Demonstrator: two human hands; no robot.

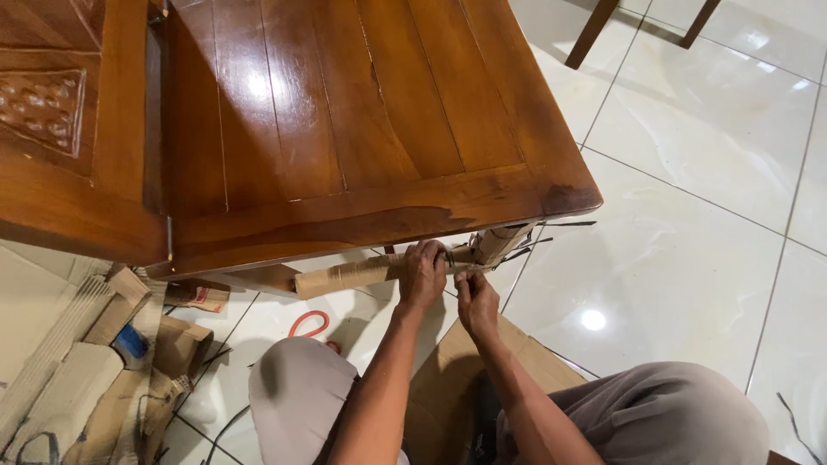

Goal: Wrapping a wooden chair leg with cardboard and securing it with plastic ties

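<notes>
Crouching spot: we were down on the white tiled floor (689, 172), knees up in grey trousers, right under the edge of a glossy wooden table (345, 112)
Thing in hand: a table rail wrapped in brown cardboard wrap (349, 275), running sideways just below the tabletop edge, out to the leg at the near corner
Left hand: our left hand (422, 271) was curled over the top of the wrapped rail, fingers closed down on the cardboard
Right hand: our right hand (476, 297) sat just below and beside the left, fingertips pinched together on something thin at the wrap, too small for us to tell what exactly
Black strap: dark strap ends (564, 226) stuck out past the corner leg, near our hands
Under us: a flat sheet of cardboard (534, 362) lay between our knees
Off to the left: a heap of torn cardboard scraps (77, 379), and an orange scissor handle (308, 324) on the tiles just past our knee
Far corner: dark chair legs (594, 30) stood well apart from us
</notes>
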